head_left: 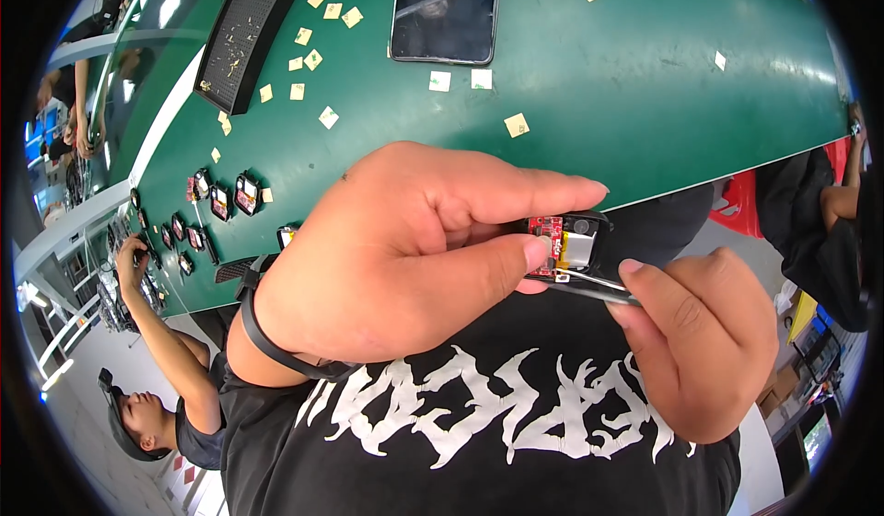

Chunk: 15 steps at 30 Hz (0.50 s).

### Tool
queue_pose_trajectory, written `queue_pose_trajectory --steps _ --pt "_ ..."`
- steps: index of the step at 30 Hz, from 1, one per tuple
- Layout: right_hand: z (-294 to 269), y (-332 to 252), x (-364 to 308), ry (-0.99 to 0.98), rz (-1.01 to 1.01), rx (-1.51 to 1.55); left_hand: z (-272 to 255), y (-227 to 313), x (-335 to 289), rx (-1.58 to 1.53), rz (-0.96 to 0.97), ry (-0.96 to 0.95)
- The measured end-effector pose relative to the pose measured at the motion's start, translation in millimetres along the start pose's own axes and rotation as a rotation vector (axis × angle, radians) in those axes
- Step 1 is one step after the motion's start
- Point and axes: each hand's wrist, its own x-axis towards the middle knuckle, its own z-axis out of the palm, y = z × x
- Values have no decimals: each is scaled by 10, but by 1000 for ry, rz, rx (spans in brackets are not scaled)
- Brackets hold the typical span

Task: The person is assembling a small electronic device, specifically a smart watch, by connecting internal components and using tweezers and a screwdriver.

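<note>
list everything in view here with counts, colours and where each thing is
Opened device: 1, black case, red board, in the left hand
Tweezers: 1, silver, in the right hand, reaching the device
Table: 1, green, beyond the hands
Tablet: 1, black, top centre
Tray: 1, black, upper left
Small squares: over a dozen, pale yellow or white, across the table
Other devices: several, mostly black, table's left
Red seat: at least 1, red, right
Co-worker: 1, dark clothes, lower left; more people at the edges
Wristband: 1, black, left wrist
Shirt: 1, black, white print, below
Hands: 2, bare, centre and right
</note>
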Motion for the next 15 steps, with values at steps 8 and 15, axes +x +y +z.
queue_pose_trajectory --steps 8,15 --pt "7 305 -18 35 -9 371 -5 21 49 -143 -38 -22" --pt "240 360 114 73 -27 323 8 61 106 -94 -60 -75"
